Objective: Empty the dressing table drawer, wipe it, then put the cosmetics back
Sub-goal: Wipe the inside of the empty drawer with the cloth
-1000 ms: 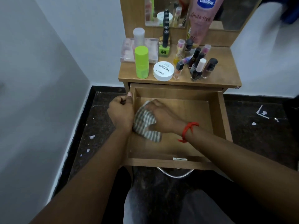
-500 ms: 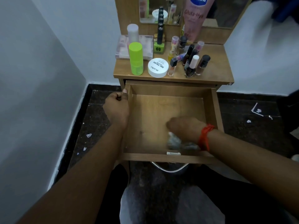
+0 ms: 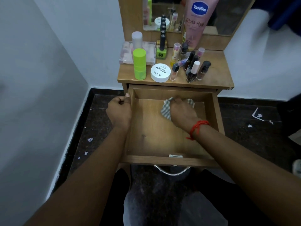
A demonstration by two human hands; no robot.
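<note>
The wooden drawer (image 3: 151, 137) is pulled out and holds no cosmetics. My right hand (image 3: 182, 111) presses a grey striped cloth (image 3: 166, 110) onto the drawer floor near the back wall, fingers curled over it. My left hand (image 3: 119, 110) grips the drawer's left side wall near its back corner, thumb on the rim. On the dressing table top (image 3: 216, 77) stand the cosmetics: a green bottle (image 3: 139, 64), a white nail polish remover jar (image 3: 160, 72), several nail polish bottles (image 3: 193, 69) and a pink Vaseline tube (image 3: 197, 18).
A clear plastic box (image 3: 128, 53) sits at the back left of the table top under the mirror (image 3: 228, 15). White walls close in on the left and right. The dark floor (image 3: 254, 132) carries bits of paper. The drawer's metal handle (image 3: 172, 171) hangs above my knees.
My right hand has swept the cloth from the front right of the drawer to the back middle. My left hand kept its hold on the left wall.
</note>
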